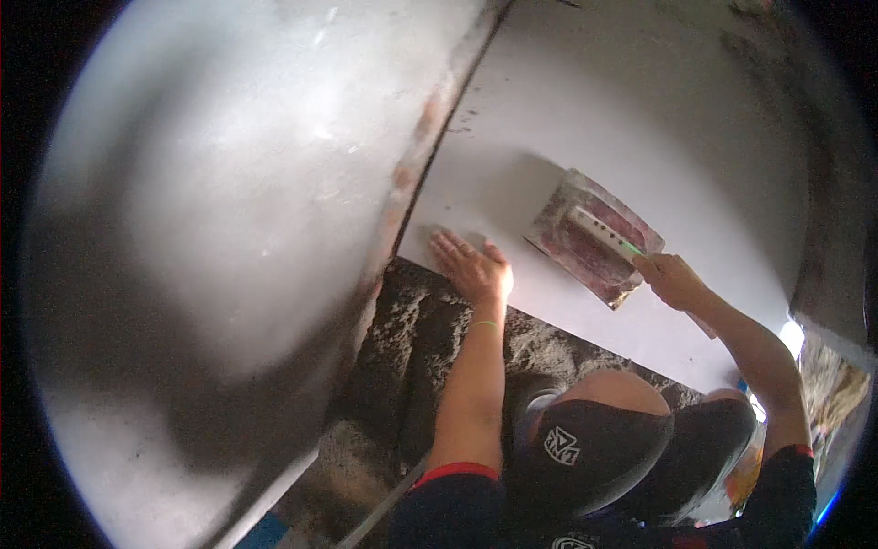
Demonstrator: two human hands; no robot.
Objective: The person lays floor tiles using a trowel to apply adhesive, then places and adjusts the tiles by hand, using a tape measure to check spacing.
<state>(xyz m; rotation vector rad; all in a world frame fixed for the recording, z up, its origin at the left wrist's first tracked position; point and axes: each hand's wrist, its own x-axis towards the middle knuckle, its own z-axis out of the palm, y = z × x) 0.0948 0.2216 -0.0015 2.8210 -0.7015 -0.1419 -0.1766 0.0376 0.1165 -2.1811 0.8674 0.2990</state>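
We are pressing our left hand point(473, 267) flat against the white plastered wall point(640, 119), fingers spread and pointing up and to the left, palm resting just above the line where the smooth white coat meets the rough dark grey render point(430, 348) underneath. A thin green band point(485, 324) is sitting on that wrist. Our right hand point(672, 279) is closing around the near end of the pale handle point(604, 231) of a plastering trowel point(593, 238), so the 2 hands are working well apart, the left one open on the wall and the right one clamped on the tool. The trowel's rectangular blade is lying flat against the white surface, tilted so its long edge is running from upper left to lower right, and its face is showing reddish-brown smears. It is sitting up and to the right of our left hand, near but not touching it. To the left, a large grey curved surface point(219, 229) is filling much of the view, meeting the white wall along a dark seam with rusty patches. Our dark sleeves with red trim point(455, 471) are showing at the lower edge, beside our raised knees in dark shorts point(594, 448).
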